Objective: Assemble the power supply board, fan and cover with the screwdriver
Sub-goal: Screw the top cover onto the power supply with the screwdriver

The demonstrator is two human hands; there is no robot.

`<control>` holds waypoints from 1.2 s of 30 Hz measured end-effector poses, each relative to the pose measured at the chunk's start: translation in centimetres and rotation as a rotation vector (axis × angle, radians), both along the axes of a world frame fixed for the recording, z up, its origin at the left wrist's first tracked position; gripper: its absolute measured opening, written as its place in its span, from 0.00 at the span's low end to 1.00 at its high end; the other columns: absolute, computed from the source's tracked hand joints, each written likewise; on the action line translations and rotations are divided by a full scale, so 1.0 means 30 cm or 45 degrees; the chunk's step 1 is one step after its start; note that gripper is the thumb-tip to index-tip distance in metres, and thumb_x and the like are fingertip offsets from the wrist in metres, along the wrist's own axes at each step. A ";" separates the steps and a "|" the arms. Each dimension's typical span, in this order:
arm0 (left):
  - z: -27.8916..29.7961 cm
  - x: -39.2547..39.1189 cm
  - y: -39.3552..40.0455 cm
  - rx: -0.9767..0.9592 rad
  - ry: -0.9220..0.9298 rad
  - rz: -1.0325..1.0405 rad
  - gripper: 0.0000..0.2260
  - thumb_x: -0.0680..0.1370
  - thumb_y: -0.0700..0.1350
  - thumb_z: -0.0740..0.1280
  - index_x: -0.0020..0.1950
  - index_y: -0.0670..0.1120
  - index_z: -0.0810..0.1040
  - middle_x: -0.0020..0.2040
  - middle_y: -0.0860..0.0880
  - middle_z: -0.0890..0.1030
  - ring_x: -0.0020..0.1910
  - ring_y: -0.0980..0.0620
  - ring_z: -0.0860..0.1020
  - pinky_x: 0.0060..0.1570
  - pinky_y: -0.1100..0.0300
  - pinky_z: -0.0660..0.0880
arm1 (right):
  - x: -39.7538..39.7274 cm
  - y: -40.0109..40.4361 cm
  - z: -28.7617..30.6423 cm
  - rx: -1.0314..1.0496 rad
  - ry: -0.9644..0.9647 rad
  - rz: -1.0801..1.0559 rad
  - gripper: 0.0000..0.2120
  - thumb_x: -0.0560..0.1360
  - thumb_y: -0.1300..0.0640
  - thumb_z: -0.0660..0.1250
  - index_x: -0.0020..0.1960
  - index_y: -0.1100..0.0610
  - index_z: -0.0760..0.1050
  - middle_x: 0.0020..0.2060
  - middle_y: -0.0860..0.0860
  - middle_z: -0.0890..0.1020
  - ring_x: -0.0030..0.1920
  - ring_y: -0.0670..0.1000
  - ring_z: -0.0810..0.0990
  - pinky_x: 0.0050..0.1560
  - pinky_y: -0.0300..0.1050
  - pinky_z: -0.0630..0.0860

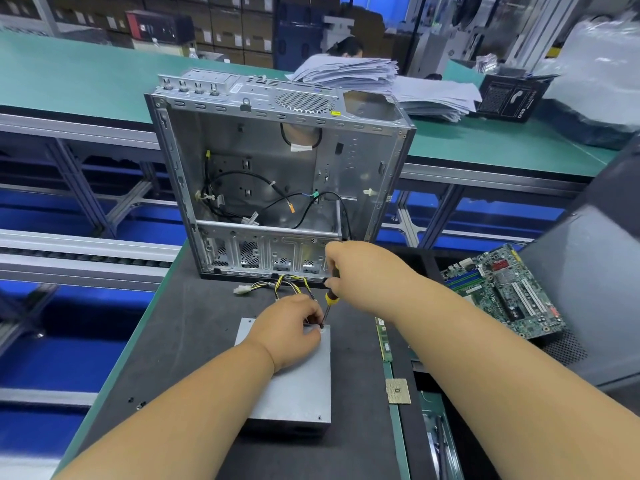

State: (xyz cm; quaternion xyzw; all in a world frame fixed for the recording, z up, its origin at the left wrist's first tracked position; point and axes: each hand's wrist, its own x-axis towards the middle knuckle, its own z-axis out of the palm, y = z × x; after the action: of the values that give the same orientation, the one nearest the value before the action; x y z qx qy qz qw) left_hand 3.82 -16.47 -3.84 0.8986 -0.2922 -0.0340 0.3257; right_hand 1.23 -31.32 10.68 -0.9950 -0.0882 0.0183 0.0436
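The right hand [360, 271] grips the screwdriver [329, 299], its shaft slanting down and left to the far right corner of the grey cover [294, 382]. The left hand [291, 327], nearer, pinches at the tip there, apparently steadying a screw. The cover's long axis runs near to far on the tabletop [180, 341]; the open case [277, 168] stands just beyond, with a loose board [505, 292] to the right.

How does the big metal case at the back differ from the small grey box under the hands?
The computer case stands upright and open, showing loose cables; the power supply box lies flat and closed. The case is far larger. The hands work only on the box. Both are grey metal.
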 end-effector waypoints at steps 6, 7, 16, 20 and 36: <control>-0.001 0.003 -0.001 0.007 0.003 -0.004 0.06 0.69 0.48 0.66 0.45 0.55 0.78 0.44 0.58 0.76 0.47 0.56 0.73 0.47 0.61 0.72 | 0.039 0.006 -0.018 -0.310 -0.039 -0.138 0.21 0.79 0.44 0.62 0.33 0.54 0.61 0.30 0.49 0.68 0.29 0.49 0.65 0.26 0.42 0.58; -0.001 0.003 -0.002 0.008 -0.002 -0.006 0.05 0.69 0.48 0.66 0.44 0.55 0.78 0.44 0.58 0.76 0.47 0.57 0.73 0.47 0.61 0.73 | 0.033 0.011 -0.020 -0.333 -0.085 -0.174 0.22 0.79 0.44 0.60 0.32 0.54 0.61 0.29 0.50 0.67 0.28 0.49 0.64 0.26 0.41 0.58; -0.002 0.003 -0.007 -0.025 -0.056 -0.020 0.04 0.74 0.51 0.70 0.44 0.51 0.79 0.44 0.56 0.78 0.48 0.53 0.75 0.49 0.59 0.73 | -0.017 0.015 0.014 0.088 0.006 -0.042 0.07 0.76 0.53 0.60 0.49 0.57 0.67 0.45 0.51 0.73 0.43 0.55 0.71 0.35 0.47 0.64; -0.006 0.002 -0.006 -0.008 -0.075 -0.021 0.05 0.74 0.52 0.70 0.46 0.52 0.79 0.43 0.57 0.75 0.48 0.54 0.74 0.50 0.58 0.72 | -0.007 -0.001 0.009 -0.033 -0.028 0.077 0.09 0.78 0.51 0.63 0.50 0.56 0.69 0.42 0.51 0.75 0.42 0.54 0.73 0.37 0.47 0.69; 0.000 -0.003 -0.004 -0.012 -0.072 -0.007 0.04 0.74 0.51 0.70 0.45 0.52 0.78 0.43 0.59 0.75 0.48 0.55 0.74 0.48 0.62 0.71 | -0.012 0.005 0.009 0.132 0.029 0.019 0.07 0.74 0.56 0.63 0.50 0.57 0.67 0.47 0.52 0.75 0.44 0.54 0.73 0.39 0.48 0.67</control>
State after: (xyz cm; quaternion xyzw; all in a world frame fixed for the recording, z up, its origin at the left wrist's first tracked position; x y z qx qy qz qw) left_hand 3.72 -16.58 -3.83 0.8968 -0.3038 -0.0080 0.3216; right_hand 0.87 -31.15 10.95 -0.9904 -0.0960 0.0256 0.0958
